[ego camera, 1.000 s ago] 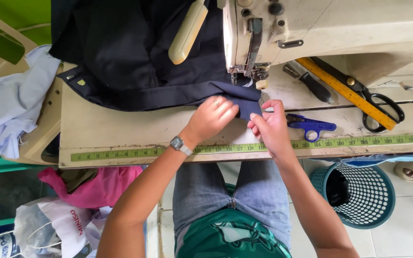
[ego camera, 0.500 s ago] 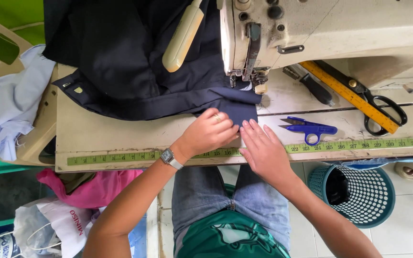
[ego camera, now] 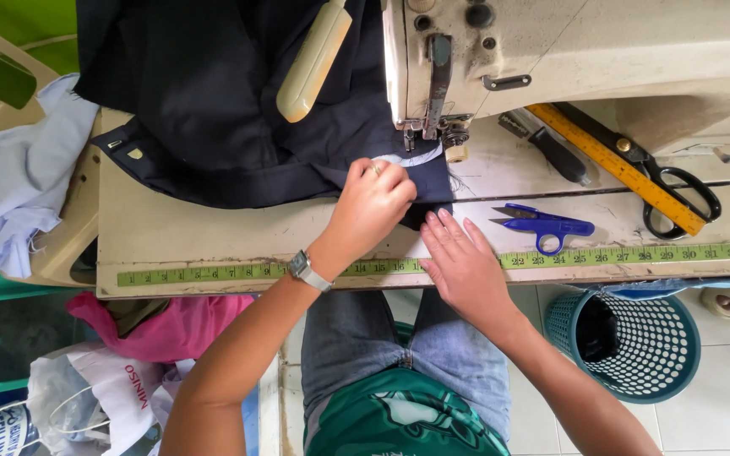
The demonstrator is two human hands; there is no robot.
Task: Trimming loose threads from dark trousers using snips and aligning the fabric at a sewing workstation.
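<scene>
The left hand (ego camera: pixel 375 203) is pinching the near edge of the dark navy garment (ego camera: pixel 213 110) just in front of the presser foot (ego camera: pixel 422 139) of the sewing machine (ego camera: pixel 551 51); its grip is closed on the folded fabric. The right hand (ego camera: pixel 462 266) is lying flat and open on the worktop (ego camera: pixel 213 236), fingertips touching the garment's near-right corner and holding nothing. Most of the garment is lying to the far left of the needle. To do this step well, the fold is best kept flat and square to the foot, with the bulk supported at left so it is not dragging. Fingers should be staying clear of the needle. The blue thread snips (ego camera: pixel 547 226) are lying just right of the right hand.
</scene>
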